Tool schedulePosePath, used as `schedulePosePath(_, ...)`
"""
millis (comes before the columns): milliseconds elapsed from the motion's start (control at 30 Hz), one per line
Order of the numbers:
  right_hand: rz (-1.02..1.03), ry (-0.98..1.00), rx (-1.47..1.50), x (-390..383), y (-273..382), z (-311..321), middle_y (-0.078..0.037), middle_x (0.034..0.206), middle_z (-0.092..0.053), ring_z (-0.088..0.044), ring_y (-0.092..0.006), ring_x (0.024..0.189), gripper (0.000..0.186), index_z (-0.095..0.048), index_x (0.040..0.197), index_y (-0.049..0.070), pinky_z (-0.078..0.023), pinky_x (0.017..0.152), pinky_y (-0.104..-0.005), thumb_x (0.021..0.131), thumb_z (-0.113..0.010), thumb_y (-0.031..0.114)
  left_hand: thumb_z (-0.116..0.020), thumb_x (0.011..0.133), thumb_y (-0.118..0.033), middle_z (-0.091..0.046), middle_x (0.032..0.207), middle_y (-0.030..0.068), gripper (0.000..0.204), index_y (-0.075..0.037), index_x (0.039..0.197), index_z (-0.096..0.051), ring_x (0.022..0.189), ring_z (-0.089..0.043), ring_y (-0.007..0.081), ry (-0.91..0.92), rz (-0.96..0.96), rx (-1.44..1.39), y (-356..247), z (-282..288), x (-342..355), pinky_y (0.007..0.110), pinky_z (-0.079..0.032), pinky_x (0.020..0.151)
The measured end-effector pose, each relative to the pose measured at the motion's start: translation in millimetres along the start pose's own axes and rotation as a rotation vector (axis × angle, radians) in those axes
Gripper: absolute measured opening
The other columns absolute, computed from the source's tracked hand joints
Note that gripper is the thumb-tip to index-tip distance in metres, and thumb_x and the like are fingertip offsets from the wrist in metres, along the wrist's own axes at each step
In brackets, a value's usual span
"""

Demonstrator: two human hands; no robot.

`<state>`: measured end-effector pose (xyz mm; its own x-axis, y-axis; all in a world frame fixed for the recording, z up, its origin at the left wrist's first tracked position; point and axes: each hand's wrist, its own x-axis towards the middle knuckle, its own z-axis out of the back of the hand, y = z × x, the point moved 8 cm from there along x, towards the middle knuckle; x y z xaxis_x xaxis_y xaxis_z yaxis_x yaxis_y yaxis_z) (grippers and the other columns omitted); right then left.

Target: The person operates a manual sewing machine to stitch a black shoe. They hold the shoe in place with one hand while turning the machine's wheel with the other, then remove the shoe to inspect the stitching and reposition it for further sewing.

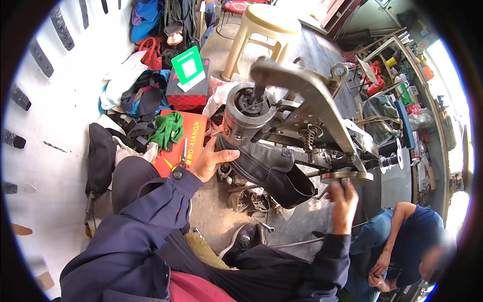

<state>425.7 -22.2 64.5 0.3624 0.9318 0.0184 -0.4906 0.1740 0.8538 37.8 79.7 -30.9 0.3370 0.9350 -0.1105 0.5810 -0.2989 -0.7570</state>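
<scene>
A black leather shoe with small perforations hangs under the round metal head of a hand-cranked shoe-sewing machine. Its toe lies by my left hand, which grips the shoe with the thumb on the upper. The shoe's opening is turned toward the lower right. My right hand is closed at the near rim of the machine's hand wheel; the fingertips are slightly blurred there. A coil spring shows on the machine's arm, and a thread spool is at its right side.
A red-orange box with a green cloth stands left of the machine, beside piled bags. A cream stool stands behind. On the right another person sits bent forward. A wrench lies on the floor.
</scene>
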Motion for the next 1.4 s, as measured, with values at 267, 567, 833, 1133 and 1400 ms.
schedulePosePath(267,-0.315,-0.329,0.073,24.7,-100.7,66.7,0.0,0.065,-0.056,-0.051,-0.0087,0.049,0.013,-0.058,0.096,0.011,-0.036,0.042,-0.0253,0.102,-0.063,0.021,-0.079,0.084,-0.01,-0.057,0.137,0.0045,0.077,-0.01,0.15,-0.039,0.125,-0.055,0.0177,-0.028,0.028,-0.012,-6.3,-2.1,-0.8,0.035,-0.046,0.107)
schedulePosePath(567,0.046,0.075,0.079,4.2,-5.1,6.9,-0.008,0.078,-0.069,-0.063,-0.0116,0.064,0.026,-0.064,0.102,-0.003,-0.049,0.059,-0.0262,0.101,-0.064,0.023,-0.08,0.084,-0.01,-0.061,0.131,0.0044,0.068,-0.008,0.143,-0.048,0.12,-0.058,0.0166,0.003,0.007,-0.009,-15.2,-8.2,-1.6,0.034,-0.048,0.103)
schedulePosePath(833,-0.292,-0.321,0.001,26.4,-97.7,75.5,0.0,0.065,-0.058,-0.055,-0.0096,0.049,0.018,-0.055,0.095,0.012,-0.037,0.041,-0.0248,0.103,-0.061,0.026,-0.082,0.083,-0.016,-0.061,0.132,0.0044,0.069,-0.007,0.143,-0.05,0.121,-0.057,0.0166,0.023,-0.009,0.016,-12.9,-2.7,3.9,0.035,-0.046,0.104)
schedulePosePath(1133,-0.057,0.168,0.091,1.9,-20.1,-16.8,-0.009,0.078,-0.069,-0.066,-0.0152,0.066,0.025,-0.064,0.098,-0.004,-0.051,0.062,-0.0275,0.098,-0.068,0.021,-0.082,0.083,-0.015,-0.063,0.128,0.0038,0.064,-0.007,0.139,-0.053,0.117,-0.059,0.0158,0.017,-0.02,0.012,-12.2,-1.6,4.8,0.034,-0.046,0.103)
schedulePosePath(1400,-0.276,-0.342,0.011,25.6,-85.5,82.0,-0.002,0.066,-0.06,-0.055,-0.0097,0.05,0.017,-0.058,0.096,0.01,-0.038,0.043,-0.0251,0.104,-0.06,0.025,-0.081,0.083,-0.015,-0.064,0.127,0.0041,0.062,-0.006,0.138,-0.054,0.116,-0.06,0.0161,-0.011,0.026,0.002,-13.6,0.4,2.5,0.033,-0.047,0.102)
